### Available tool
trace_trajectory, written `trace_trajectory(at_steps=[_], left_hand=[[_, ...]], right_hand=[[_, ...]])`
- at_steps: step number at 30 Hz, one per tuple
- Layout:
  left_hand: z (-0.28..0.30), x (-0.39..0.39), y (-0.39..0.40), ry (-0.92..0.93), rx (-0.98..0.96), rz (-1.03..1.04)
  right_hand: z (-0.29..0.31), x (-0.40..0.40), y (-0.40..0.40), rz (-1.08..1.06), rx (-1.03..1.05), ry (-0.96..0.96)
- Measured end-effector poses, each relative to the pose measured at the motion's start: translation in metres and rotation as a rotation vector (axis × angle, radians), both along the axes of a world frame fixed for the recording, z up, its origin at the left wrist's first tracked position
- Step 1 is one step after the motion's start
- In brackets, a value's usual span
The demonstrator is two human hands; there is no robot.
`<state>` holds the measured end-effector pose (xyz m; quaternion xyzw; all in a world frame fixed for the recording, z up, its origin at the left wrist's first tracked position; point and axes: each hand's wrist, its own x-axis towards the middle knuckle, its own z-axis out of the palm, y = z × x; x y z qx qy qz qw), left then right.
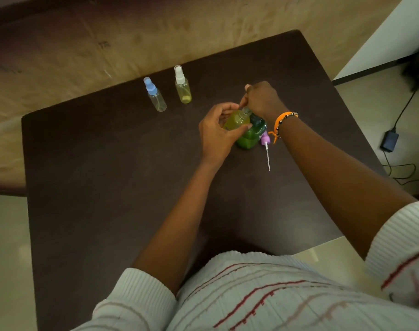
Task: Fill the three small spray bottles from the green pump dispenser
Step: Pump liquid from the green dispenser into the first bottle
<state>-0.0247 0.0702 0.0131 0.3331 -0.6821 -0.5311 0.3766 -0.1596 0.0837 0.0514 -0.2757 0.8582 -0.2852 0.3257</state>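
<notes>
Two capped spray bottles upright at far side of table (108,163): blue-cap (155,95), white-cap (182,86). L hand (215,134) gripping open third bottle (237,119), tilted at green dispenser (250,136). R hand (262,100) curled on pump top. Purple sprayer cap (265,142) lying just beside dispenser.

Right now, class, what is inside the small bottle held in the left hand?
Yellow-green liquid fills the small clear spray bottle that the left hand grips. Its fingers cover the bottle's base, and the right hand hides its mouth.
</notes>
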Motion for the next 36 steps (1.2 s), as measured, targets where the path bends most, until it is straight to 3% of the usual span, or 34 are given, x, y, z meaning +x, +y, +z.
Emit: trace_trajectory(at_steps=[4, 12, 22, 30, 36], left_hand=[[-0.001, 0.001, 0.0, 0.001, 0.002, -0.007], [0.002, 0.0, 0.001, 0.011, -0.016, -0.008], [-0.001, -0.001, -0.001, -0.006, -0.025, -0.012], [0.002, 0.001, 0.0, 0.008, -0.002, -0.01], [0.003, 0.0, 0.001, 0.007, -0.018, -0.007]], right_hand=[[-0.004, -0.001, -0.001, -0.063, -0.055, 0.001], [-0.001, -0.007, -0.001, 0.039, -0.002, -0.072], [-0.008, -0.006, -0.004, -0.045, -0.047, -0.009], [-0.005, -0.012, -0.005, 0.053, 0.003, -0.091], [-0.008, -0.01, -0.007, 0.029, 0.038, 0.009]])
